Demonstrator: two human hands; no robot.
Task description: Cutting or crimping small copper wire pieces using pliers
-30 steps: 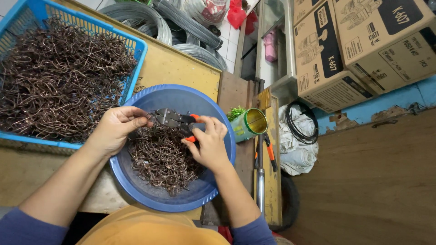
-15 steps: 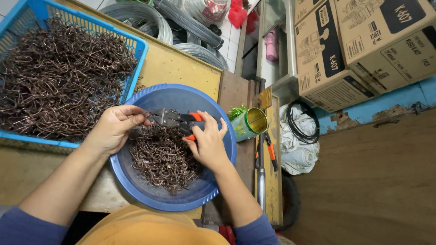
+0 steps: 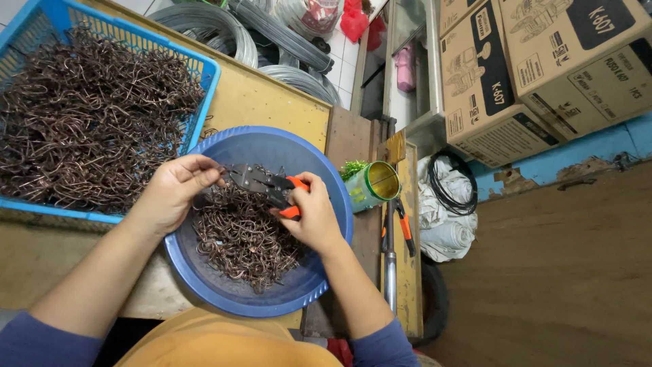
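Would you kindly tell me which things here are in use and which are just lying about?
In use: left hand, right hand, pliers, hooks, bowl.
Lying about: basket, tin, spare pliers, wire coils, boxes.

Brown wire hooks (image 3: 248, 234) fill a round blue bowl (image 3: 326, 183), and more fill a blue lattice-walled basket (image 3: 204, 88). The pliers (image 3: 268, 187) have grey metal heads and orange handles. The surface (image 3: 272, 109) is yellowish wood.
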